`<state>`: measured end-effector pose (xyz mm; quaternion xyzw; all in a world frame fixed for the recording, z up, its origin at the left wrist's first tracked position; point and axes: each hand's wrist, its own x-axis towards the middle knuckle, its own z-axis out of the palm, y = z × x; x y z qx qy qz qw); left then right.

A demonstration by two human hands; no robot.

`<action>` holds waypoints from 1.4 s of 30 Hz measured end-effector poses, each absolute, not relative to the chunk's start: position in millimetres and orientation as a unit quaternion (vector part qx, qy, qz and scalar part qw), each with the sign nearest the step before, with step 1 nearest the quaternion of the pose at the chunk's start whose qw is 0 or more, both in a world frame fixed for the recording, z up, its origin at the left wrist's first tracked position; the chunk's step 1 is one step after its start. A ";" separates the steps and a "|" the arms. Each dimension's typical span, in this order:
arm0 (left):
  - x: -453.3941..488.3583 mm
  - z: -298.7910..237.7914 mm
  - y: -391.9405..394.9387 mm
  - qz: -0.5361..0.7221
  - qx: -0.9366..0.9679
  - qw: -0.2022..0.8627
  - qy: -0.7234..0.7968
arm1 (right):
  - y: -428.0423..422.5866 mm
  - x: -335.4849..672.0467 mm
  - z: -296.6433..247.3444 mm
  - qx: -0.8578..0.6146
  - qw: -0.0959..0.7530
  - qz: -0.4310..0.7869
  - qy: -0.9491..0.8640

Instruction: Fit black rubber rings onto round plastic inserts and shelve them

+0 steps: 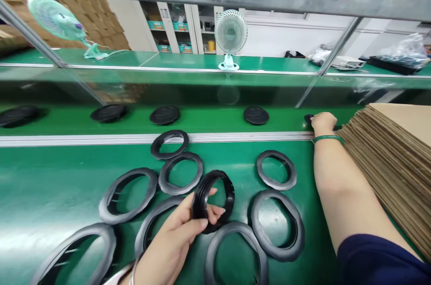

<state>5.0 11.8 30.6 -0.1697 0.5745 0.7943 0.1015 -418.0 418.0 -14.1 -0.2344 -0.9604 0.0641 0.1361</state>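
1. Viewing remotely, I see my left hand [178,231] with its fingers [215,213] closed, gripping a black rubber ring [215,186] by the rim. The ring stands tilted on edge, just above the belt.
2. Grip looks sound: thumb and fingers pinch the rim from both sides, with the ring's opening mostly clear.
3. My right hand [323,124] reaches past an aluminium rail [134,139] to a black round disc [309,118]. Its fingers look curled, but they hide most of the disc, so I cannot tell if they grip it.
4. More black rubber rings [276,170] lie flat and close together around the left hand on a green conveyor belt [50,186].
5. Similar black discs [256,115] sit in a row beyond the rail.
6. Containers: teal bins [180,26] sit on white cabinet shelves [164,24], contents too small to tell.
7. Corrugated cardboard sheets [387,159] are stacked just beside my right forearm [346,190].
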 end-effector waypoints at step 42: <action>5.4 23.6 19.6 0.705 -0.157 0.018 0.691 | 196.5 -121.7 47.5 0.632 0.164 0.230 -0.722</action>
